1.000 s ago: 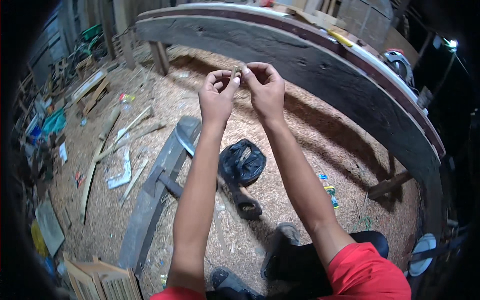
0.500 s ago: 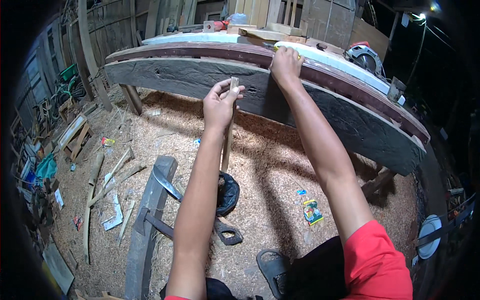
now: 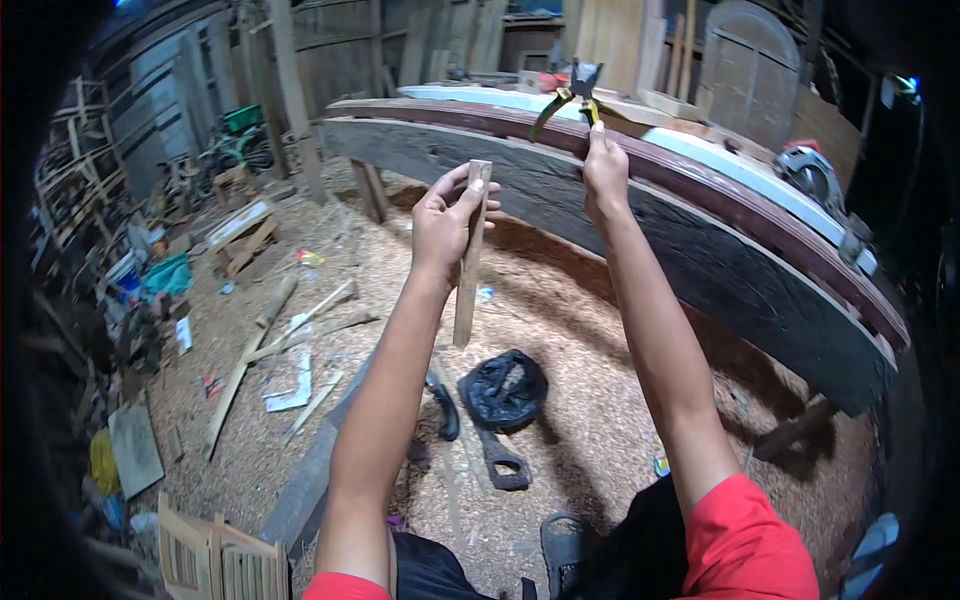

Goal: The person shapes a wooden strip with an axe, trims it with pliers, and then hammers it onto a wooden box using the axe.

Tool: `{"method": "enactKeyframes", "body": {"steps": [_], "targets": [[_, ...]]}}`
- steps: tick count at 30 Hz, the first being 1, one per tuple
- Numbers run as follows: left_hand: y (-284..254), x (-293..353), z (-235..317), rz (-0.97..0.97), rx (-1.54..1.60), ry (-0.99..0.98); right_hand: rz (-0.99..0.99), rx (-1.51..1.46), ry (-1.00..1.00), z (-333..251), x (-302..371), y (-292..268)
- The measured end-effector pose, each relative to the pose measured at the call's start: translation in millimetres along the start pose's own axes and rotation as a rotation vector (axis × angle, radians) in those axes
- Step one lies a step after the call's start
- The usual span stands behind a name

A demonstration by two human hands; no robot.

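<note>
Pliers [image 3: 583,88] stood open before the bench [image 3: 700,255], gripped by one handle in the right hand [image 3: 605,175]; the left hand [image 3: 443,235] pinched the wood strip [image 3: 468,275] near upright; that one-handle grip could have let the pliers swing loose.

Black plastic bag [image 3: 493,392] beside dark loop handle [image 3: 496,458]

wood shavings [image 3: 610,400] cover the floor [image 3: 590,445]; a black bag [image 3: 490,405] and sticks [image 3: 228,408] lie there. the long bench [image 3: 740,275] bears white boards [image 3: 740,182] and a circular saw [image 3: 812,178].
</note>
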State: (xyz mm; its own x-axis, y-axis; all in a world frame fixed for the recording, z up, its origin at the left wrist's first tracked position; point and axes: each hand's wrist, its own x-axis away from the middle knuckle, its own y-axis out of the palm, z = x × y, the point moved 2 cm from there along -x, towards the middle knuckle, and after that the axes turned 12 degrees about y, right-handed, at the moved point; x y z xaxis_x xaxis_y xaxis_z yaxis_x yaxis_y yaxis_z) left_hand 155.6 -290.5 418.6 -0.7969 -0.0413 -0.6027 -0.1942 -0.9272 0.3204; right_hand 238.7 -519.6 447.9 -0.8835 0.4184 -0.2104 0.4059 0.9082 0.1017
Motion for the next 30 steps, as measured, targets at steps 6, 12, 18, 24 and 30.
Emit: {"method": "enactKeyframes", "body": {"steps": [6,12,18,24,30], "targets": [[-55.7,3.6,59.3,-0.008,-0.293,0.171,-0.611,-0.566,0.300,-32.1,113.8,72.6],[-104.2,3.6,100.9,0.065,-0.329,0.198,-1.020,-0.526,0.328,-29.5,141.8,83.6],[-124.6,13.2,125.6,0.132,-0.436,0.216,-1.431,-0.286,0.227,-31.0,171.2,103.8],[-125.8,14.4,130.3,0.144,-0.368,0.281,-1.404,-0.247,0.289,-17.3,173.4,116.7],[-131.9,16.7,132.5,0.131,-0.443,0.251,-1.376,-0.243,0.278,-19.3,173.0,119.7]]}}
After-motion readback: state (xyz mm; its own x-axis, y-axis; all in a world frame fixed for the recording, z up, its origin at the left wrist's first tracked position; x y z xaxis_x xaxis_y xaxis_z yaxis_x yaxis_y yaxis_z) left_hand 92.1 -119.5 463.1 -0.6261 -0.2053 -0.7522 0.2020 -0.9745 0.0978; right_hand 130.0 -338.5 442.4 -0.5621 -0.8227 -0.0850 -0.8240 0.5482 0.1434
